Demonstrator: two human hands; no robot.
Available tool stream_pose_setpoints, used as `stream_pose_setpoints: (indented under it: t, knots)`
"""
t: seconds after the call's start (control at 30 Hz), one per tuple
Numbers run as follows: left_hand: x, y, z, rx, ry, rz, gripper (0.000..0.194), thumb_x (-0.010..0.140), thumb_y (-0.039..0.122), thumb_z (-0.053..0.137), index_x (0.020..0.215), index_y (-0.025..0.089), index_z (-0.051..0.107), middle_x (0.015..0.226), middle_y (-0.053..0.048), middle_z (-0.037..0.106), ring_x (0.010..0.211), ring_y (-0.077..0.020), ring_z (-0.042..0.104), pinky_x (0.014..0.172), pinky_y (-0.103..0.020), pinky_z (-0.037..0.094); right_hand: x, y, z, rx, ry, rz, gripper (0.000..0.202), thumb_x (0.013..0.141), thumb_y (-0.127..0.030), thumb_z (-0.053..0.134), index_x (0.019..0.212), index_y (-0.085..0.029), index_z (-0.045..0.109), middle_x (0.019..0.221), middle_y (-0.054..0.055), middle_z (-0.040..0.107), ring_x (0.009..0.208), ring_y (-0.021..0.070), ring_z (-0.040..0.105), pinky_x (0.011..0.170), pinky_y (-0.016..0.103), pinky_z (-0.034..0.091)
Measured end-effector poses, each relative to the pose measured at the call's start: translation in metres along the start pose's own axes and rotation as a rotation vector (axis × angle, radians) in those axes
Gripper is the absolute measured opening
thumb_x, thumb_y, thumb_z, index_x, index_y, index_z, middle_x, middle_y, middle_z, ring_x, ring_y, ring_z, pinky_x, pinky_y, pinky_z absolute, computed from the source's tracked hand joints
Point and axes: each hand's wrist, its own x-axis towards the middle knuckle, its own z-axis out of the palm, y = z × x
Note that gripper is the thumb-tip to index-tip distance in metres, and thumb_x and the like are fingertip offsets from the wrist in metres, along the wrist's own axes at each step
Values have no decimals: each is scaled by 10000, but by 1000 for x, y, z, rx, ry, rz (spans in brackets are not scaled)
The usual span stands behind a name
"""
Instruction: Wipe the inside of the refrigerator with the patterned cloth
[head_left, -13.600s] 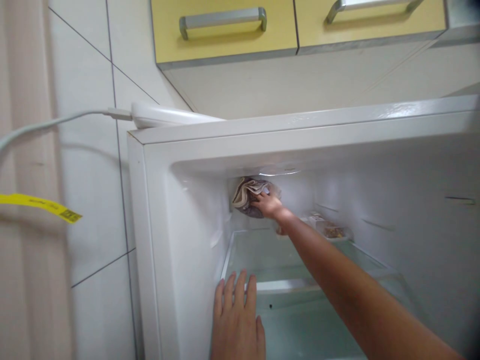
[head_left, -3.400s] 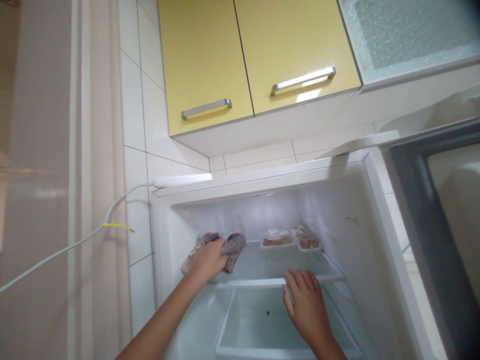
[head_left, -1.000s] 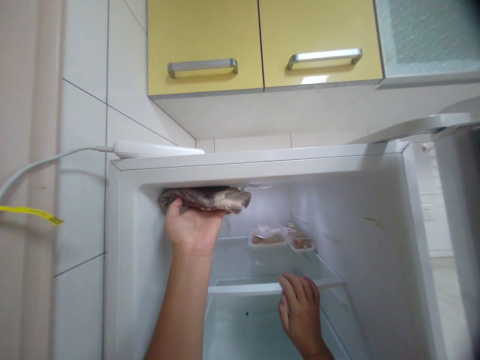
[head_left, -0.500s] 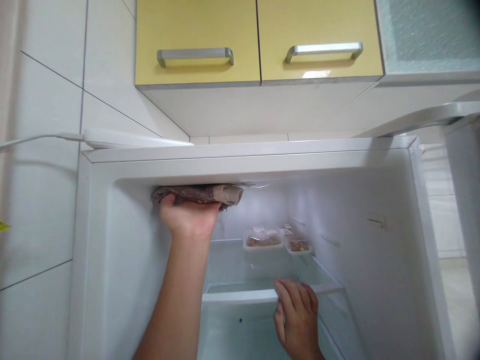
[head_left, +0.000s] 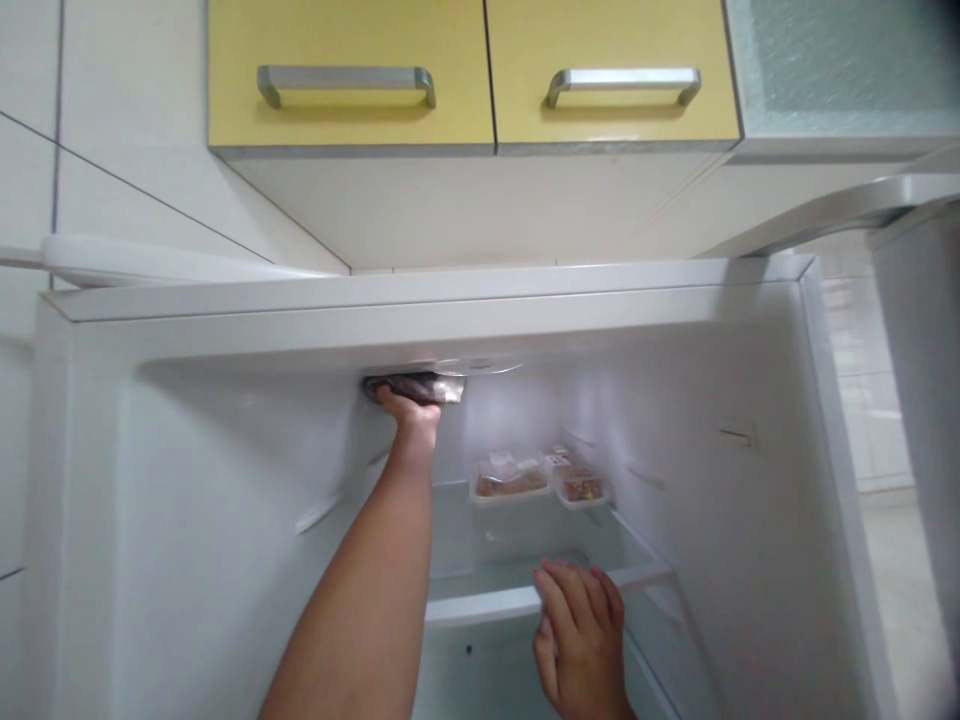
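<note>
I look into an open white fridge [head_left: 480,300]. My left hand [head_left: 409,412] reaches deep inside and presses a grey-brown cloth [head_left: 414,386] up against the fridge ceiling, near the back. Most of the cloth is hidden by the ceiling lip. My right hand [head_left: 577,635] rests with its fingers on the front edge of the glass shelf [head_left: 487,600]. Two clear food trays [head_left: 510,478] [head_left: 579,486] stand at the back of that shelf.
Yellow wall cupboards [head_left: 472,70] with metal handles hang just above the fridge. The fridge door [head_left: 915,400] stands open at the right. A white flat object [head_left: 150,262] lies on the fridge top at the left. White wall tiles are at the left.
My left hand has slid the cloth along the ceiling from the front left corner toward the back. The view has shifted left and closer. My right hand stays on the shelf edge.
</note>
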Motion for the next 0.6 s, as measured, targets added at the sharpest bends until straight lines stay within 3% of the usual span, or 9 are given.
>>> stream_pose_setpoints:
  t: [0.13,0.23,0.33,0.43,0.6]
  knots:
    - [-14,10,5,7,-63,-61,502,918,463,259,1030,262,705,983,-63,769,937,-240,692,735,-398,548,1,-5,1,21,14,63,445,807,-156,530,1229,-267,616,1162,56,708,1100,257,585,1091,476,335]
    - [-44,25,14,-20,-134,-90,500,907,444,258,1000,261,715,1020,-89,773,1015,-274,688,714,-408,541,2,-1,-1,-4,1,4,455,806,-149,544,1241,-260,619,1165,51,708,1089,245,586,1072,452,344]
    - [-93,43,25,-40,-206,-89,408,872,420,365,1009,258,713,1107,-102,764,1113,-306,664,740,-435,543,3,2,-4,-24,-10,-43,463,804,-139,563,1250,-248,620,1160,45,709,1082,236,586,1056,434,355]
    - [-152,67,39,-10,-206,-57,338,843,398,478,1063,264,696,1187,-78,748,1182,-313,638,839,-486,550,8,-1,-8,-21,-3,-33,450,809,-129,556,1237,-252,622,1139,38,711,1070,232,588,1050,432,361]
    - [-225,101,64,38,-199,-40,306,885,342,494,1124,285,675,1209,-48,739,1217,-282,626,1000,-514,511,19,-17,-16,57,30,73,425,817,-96,498,1197,-242,620,1096,46,700,1047,228,593,1061,460,365]
